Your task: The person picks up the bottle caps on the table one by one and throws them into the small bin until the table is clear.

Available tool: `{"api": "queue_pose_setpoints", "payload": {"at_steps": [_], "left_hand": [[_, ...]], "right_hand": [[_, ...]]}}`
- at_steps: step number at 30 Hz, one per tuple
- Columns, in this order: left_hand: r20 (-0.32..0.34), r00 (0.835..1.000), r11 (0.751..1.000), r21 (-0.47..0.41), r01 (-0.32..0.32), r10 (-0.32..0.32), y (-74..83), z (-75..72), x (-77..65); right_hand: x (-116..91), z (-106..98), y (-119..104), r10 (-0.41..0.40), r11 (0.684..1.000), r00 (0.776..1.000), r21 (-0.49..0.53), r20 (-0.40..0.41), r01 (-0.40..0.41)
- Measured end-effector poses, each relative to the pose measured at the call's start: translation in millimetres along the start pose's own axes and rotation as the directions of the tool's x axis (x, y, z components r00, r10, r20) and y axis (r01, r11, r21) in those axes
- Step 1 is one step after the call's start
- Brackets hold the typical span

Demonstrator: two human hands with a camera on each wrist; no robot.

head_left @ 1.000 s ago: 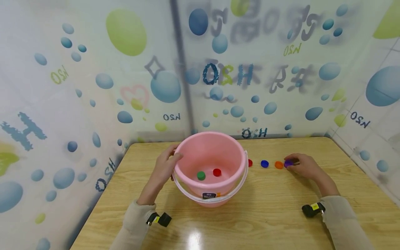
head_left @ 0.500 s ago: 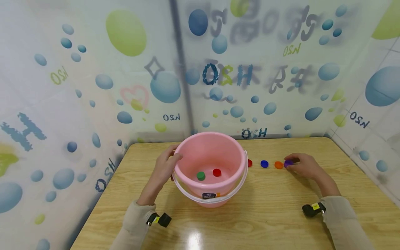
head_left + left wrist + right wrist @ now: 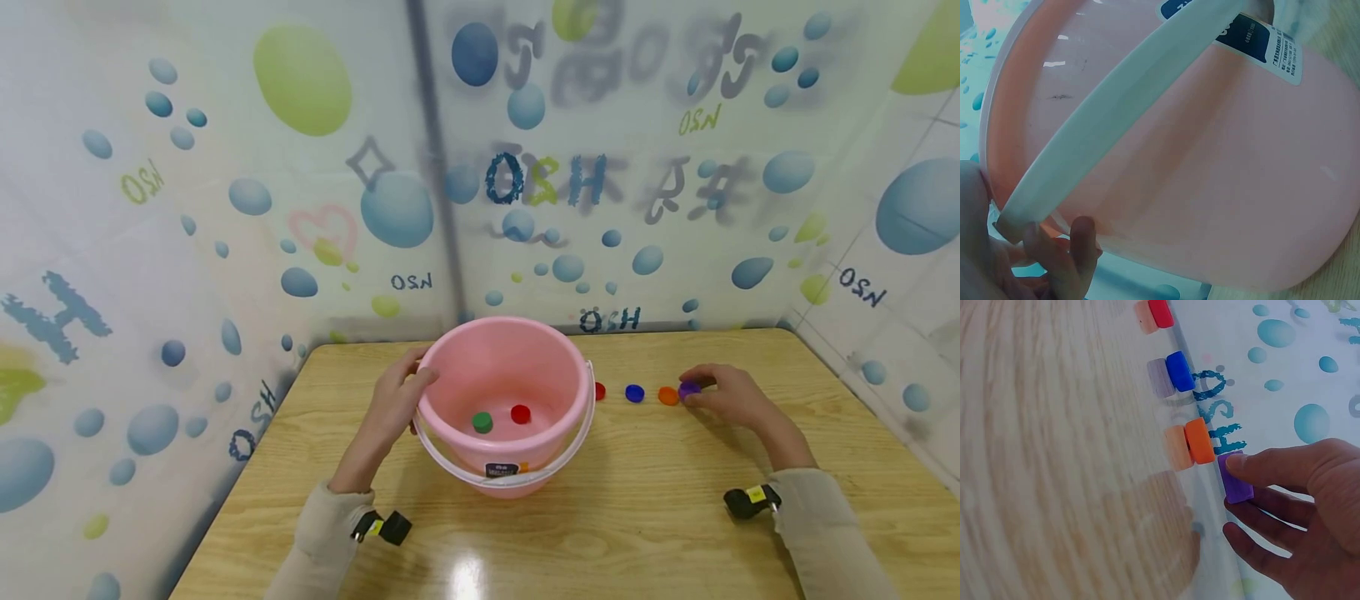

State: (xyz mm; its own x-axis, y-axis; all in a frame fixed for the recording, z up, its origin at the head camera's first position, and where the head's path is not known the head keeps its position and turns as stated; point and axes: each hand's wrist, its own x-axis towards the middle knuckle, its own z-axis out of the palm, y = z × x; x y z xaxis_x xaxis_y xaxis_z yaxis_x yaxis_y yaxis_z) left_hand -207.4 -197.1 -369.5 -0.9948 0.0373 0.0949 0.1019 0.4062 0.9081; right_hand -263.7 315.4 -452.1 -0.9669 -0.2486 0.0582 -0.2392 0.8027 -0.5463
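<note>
A pink bucket (image 3: 501,457) with a white handle (image 3: 517,479) stands on the table. My left hand (image 3: 396,392) grips its left rim, the thumb over the edge; the left wrist view shows the curled fingers beside the handle's end. A green disc (image 3: 482,422) and a red disc (image 3: 521,414) lie inside the bucket. To its right, my right hand (image 3: 731,398) pinches a purple disc (image 3: 1237,478) between thumb and fingers. It seems slightly raised off the tabletop, close beside an orange disc (image 3: 1199,441).
A blue disc (image 3: 634,393) and another red disc (image 3: 600,391), partly behind the bucket, continue the row to the left of the orange one. The wooden table (image 3: 600,533) ends at a patterned curtain (image 3: 637,208) behind and at both sides.
My right hand has shifted very slightly up and left with the purple disc. The left hand and the bucket have stayed still.
</note>
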Motion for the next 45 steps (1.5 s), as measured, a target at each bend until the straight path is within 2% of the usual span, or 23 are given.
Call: {"api": "queue_pose_setpoints", "payload": {"at_steps": [12, 21, 33, 45], "left_hand": [[-0.005, 1.0, 1.0, 0.015, 0.003, -0.003, -2.4, 0.1, 1.5], [0.005, 1.0, 1.0, 0.01, -0.008, 0.008, -1.6, 0.8, 2.4], [0.003, 1.0, 1.0, 0.008, 0.002, -0.002, -1.3, 0.3, 0.2], [-0.003, 1.0, 1.0, 0.005, 0.004, -0.004, -0.5, 0.5, -0.4]], "right_hand": [[-2.1, -4.3, -4.4, 0.04, 0.999, 0.999, 0.008, 0.018, -0.04], [-4.5, -9.8, -2.1, 0.032, 0.999, 0.999, -0.003, -0.008, -0.032], [-3.0, -9.2, -13.1, 0.03, 1.0, 1.0, -0.004, -0.005, -0.03], [-2.0, -11.8, -23.3, -0.033, 0.999, 0.999, -0.033, -0.025, 0.032]]}}
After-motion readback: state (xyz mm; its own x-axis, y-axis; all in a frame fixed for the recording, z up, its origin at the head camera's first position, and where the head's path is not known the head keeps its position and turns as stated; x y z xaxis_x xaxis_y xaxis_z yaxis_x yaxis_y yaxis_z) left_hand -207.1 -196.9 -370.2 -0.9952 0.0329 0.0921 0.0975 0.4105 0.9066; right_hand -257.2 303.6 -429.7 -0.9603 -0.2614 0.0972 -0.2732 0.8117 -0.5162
